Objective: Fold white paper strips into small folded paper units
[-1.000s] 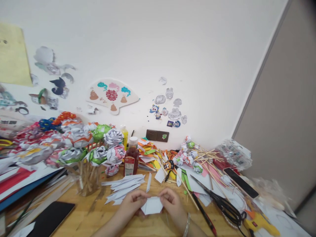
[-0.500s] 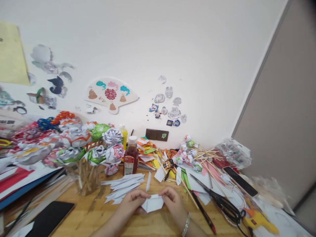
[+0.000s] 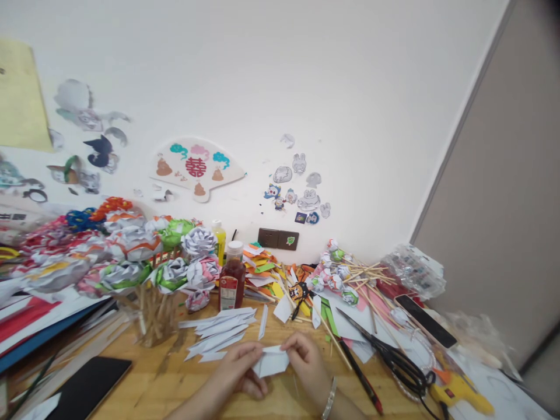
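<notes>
Both of my hands pinch a small folded white paper piece [image 3: 272, 361] just above the wooden table [image 3: 175, 382] near its front edge. My left hand [image 3: 240, 366] grips the paper's left side with fingers curled. My right hand [image 3: 306, 360], with a bracelet on its wrist, holds the right side. A pile of folded white paper strips [image 3: 221, 331] lies just behind my left hand.
Paper flowers on wooden sticks [image 3: 131, 262] stand at the left. A red-filled bottle [image 3: 231, 279] and a yellow bottle [image 3: 220, 236] stand behind the strips. Black scissors [image 3: 394, 359], a yellow glue gun [image 3: 461, 392], a red pen [image 3: 359, 379], skewers [image 3: 371, 280] and a phone [image 3: 426, 321] lie right. A dark tablet [image 3: 90, 388] lies at front left.
My hands have worked the paper piece in place; the left hand has shifted slightly lower and its fingers curl more under the paper. Nothing else moved.
</notes>
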Demonstrator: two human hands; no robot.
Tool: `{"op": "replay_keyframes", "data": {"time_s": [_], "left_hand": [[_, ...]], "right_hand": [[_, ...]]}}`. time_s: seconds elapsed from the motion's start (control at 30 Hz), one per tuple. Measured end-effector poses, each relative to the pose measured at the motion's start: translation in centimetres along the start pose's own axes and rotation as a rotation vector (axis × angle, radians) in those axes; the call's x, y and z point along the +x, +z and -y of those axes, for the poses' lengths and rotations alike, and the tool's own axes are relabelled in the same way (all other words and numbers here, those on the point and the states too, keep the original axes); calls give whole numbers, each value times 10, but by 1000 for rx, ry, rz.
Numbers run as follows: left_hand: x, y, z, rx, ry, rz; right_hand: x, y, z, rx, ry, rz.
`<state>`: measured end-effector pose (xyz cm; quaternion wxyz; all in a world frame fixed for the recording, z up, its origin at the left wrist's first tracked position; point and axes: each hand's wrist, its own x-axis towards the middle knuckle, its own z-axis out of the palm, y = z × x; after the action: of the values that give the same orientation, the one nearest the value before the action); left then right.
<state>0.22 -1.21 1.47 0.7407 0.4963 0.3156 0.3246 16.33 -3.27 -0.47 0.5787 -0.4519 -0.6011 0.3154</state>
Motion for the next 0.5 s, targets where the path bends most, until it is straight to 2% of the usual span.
{"op": "replay_keyframes", "data": {"time_s": [0.1,0.5], "left_hand": [[0,0,0,-21,-15,27],[3,0,4,85,-12,-18]], "right_hand": [[-1,0,0,-22,-14,8],[-3,-1,4,-152,-46,40]]}}
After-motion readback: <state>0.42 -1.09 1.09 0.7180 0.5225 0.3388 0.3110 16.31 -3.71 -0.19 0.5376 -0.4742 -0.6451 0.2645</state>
